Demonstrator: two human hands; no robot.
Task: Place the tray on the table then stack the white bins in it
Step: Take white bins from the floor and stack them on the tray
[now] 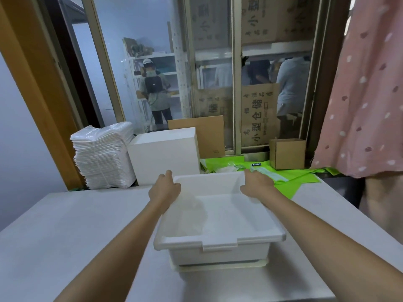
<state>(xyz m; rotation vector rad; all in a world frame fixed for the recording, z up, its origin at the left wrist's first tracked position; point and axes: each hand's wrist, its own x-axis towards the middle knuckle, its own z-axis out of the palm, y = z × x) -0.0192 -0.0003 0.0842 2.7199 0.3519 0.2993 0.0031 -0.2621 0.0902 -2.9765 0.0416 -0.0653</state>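
bin [220, 225] seemingly in tray [220, 267], on table [65, 236]

You can see only the near edge of the tray [220, 267] at lower centre; the white bin [220, 216] covers the rest. Your left hand [165, 188] and right hand [258, 185] hide the bin's far corners, and their fingertips curl out of sight.

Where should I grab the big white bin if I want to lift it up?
Take the white bin by its rim, one hand on each long side, coming from above. A lip sticks out all around the top, so fingers can hook under it. The left hand and right hand already hold the far corners that way, above the tray.
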